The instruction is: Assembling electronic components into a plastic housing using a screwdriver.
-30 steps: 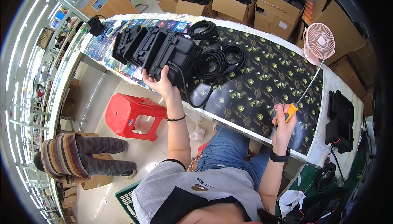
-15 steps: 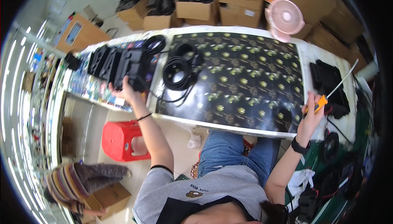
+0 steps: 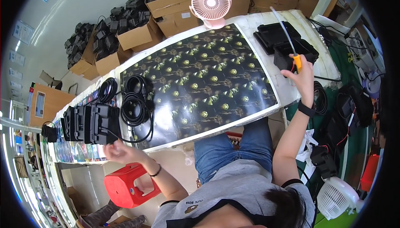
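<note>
My right hand (image 3: pixel 304 80) grips a screwdriver (image 3: pixel 297 61) with an orange handle, its long shaft pointing up and away. It is above the right end of the table, beside an open black plastic case (image 3: pixel 277 34) and a black box-like part (image 3: pixel 306 49). At the table's left end my left hand (image 3: pixel 120 152) is just off the near edge of a row of black cases (image 3: pixel 102 121), its fingers loosely apart and holding nothing I can see. Coils of black cable (image 3: pixel 135 107) lie right of those cases, one strand running to them.
A dark patterned sheet (image 3: pixel 200 86) covers the middle of the table. A pink fan (image 3: pixel 211 5) stands at the far edge. Cartons (image 3: pixel 139 36) full of black cases line the back. A red stool (image 3: pixel 125 186) is below on the left, a white fan (image 3: pixel 337 198) at lower right.
My view has turned to the right. My left hand has come off the black case toward the near edge. The screwdriver in my right hand now points more upright, over the open case.
</note>
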`<move>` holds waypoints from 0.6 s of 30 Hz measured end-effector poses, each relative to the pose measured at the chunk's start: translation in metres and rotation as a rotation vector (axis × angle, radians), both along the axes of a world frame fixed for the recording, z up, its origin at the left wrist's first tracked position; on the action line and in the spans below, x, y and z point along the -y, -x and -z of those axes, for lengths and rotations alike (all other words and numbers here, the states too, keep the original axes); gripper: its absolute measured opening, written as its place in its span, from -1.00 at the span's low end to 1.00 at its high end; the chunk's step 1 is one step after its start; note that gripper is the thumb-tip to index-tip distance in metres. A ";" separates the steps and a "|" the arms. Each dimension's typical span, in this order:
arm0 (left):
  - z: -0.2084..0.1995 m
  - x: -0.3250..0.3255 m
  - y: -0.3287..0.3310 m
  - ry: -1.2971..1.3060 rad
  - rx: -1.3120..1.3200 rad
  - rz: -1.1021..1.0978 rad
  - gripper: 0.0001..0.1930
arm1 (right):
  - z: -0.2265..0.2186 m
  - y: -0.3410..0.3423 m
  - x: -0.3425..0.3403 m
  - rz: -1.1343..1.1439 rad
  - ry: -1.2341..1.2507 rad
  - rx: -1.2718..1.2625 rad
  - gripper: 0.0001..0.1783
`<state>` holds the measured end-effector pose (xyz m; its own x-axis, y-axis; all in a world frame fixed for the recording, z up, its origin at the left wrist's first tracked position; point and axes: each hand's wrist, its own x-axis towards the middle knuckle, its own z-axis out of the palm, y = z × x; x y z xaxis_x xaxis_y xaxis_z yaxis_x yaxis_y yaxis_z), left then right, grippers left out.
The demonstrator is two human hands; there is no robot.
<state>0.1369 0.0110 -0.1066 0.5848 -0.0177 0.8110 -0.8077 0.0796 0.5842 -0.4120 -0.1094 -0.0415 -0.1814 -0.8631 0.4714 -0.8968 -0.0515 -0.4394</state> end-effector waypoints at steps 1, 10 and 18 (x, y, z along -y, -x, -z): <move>-0.002 0.005 0.031 -0.045 0.056 0.120 -0.75 | -0.002 -0.004 0.000 0.002 -0.007 -0.031 -0.39; -0.015 0.040 0.213 -0.596 0.029 1.197 -0.36 | 0.010 -0.133 -0.046 -0.018 0.114 0.139 -0.61; -0.005 0.038 0.234 -0.653 0.002 1.259 -0.19 | -0.022 -0.137 -0.088 -0.540 -0.199 0.647 -0.53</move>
<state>-0.0975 -0.0273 -0.1014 -0.1037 -0.8843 0.4553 -0.4014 0.4561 0.7943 -0.2746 -0.0217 -0.0192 0.0969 -0.9638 0.2485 -0.3424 -0.2667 -0.9009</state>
